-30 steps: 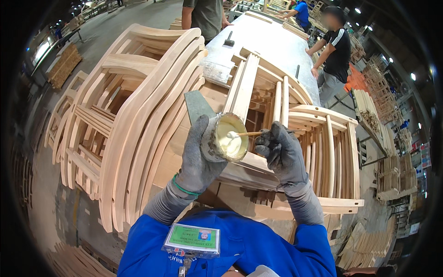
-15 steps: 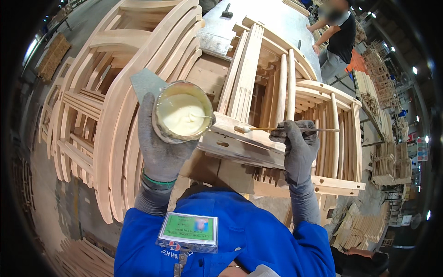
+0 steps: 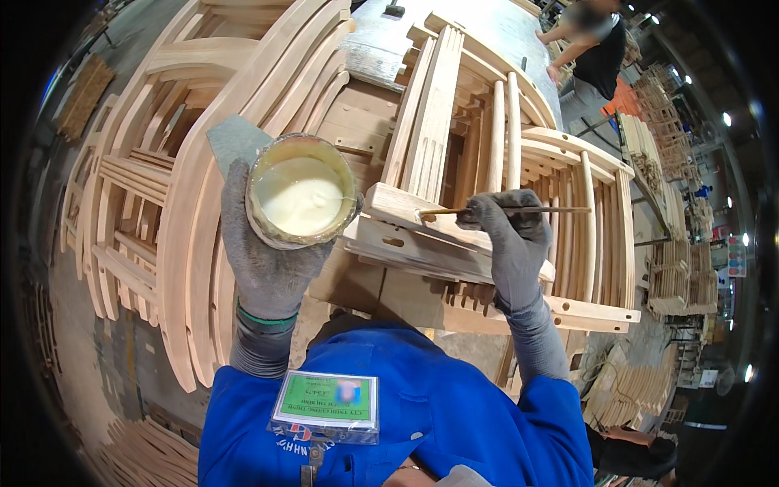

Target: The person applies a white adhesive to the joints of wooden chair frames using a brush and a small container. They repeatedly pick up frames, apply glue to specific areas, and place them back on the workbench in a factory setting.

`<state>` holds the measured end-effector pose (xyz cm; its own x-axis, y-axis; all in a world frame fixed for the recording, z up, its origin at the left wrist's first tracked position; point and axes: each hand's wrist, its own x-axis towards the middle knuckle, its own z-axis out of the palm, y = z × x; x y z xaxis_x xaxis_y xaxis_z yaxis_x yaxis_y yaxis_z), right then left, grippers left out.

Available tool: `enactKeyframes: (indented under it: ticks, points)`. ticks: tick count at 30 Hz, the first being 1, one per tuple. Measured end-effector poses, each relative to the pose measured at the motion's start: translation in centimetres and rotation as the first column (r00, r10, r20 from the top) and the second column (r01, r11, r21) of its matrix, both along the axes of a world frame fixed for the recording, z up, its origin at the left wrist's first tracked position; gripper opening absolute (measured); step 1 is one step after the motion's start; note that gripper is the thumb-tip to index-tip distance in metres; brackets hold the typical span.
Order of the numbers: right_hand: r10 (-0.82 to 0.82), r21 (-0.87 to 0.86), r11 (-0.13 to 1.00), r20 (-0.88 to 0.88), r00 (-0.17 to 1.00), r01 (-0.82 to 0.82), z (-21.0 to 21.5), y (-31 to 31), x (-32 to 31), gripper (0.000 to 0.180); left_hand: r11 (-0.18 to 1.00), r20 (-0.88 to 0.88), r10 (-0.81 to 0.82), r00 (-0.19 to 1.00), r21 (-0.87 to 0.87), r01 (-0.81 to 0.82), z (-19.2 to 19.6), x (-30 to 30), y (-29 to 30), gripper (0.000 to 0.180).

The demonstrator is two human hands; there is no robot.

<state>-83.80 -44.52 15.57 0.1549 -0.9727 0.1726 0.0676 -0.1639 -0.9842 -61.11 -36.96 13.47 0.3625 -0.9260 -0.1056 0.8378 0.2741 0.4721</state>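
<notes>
My gloved left hand (image 3: 272, 280) is wrapped round a round can (image 3: 300, 148) of creamy pale glue (image 3: 299, 195). A flat grey sheet (image 3: 234, 142) juts out between that hand and the can. In my gloved right hand (image 3: 515, 243) a thin stick (image 3: 568, 210) is pinched, lying almost level. Its left end meets the slot near the end of a pale wooden rail (image 3: 393, 203); the tip itself cannot be seen. Below that rail lies another slotted wooden piece (image 3: 373, 235). Slats and rods of a wooden frame (image 3: 430, 122) stand just beyond my right hand.
Curved wooden chair frames (image 3: 191, 203) are stacked at my left. A pale worktable (image 3: 373, 45) with a dark mallet (image 3: 394, 10) is at the far side. Another person (image 3: 596, 65) stands at the back right. More wooden parts (image 3: 633, 385) lie at the lower right.
The stick's white-coated tip showed above the slot before; now its end is down at the slot, tip out of sight. The whole view has shifted slightly; both grips are the same.
</notes>
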Motion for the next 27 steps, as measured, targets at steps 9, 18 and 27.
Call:
enactKeyframes:
  ticks: [9,18,27]
  points:
    - [0.024,-0.276,0.944,-0.496,0.868,-0.183,1.7,-0.5,1.3,0.017,0.993,0.136,0.091,0.987,0.067,-0.101,-0.8,-0.6,0.0,0.056]
    - [0.063,-0.254,0.944,-0.491,0.869,-0.212,1.8,-1.4,1.3,0.021,0.996,0.142,0.069,0.987,0.044,-0.076,-0.3,-0.4,0.2,0.054]
    - [0.123,-0.222,0.942,-0.476,0.871,-0.254,2.0,-1.9,-0.2,0.024,0.984,-0.180,-0.080,0.980,-0.172,0.049,-0.1,-0.6,1.1,0.053]
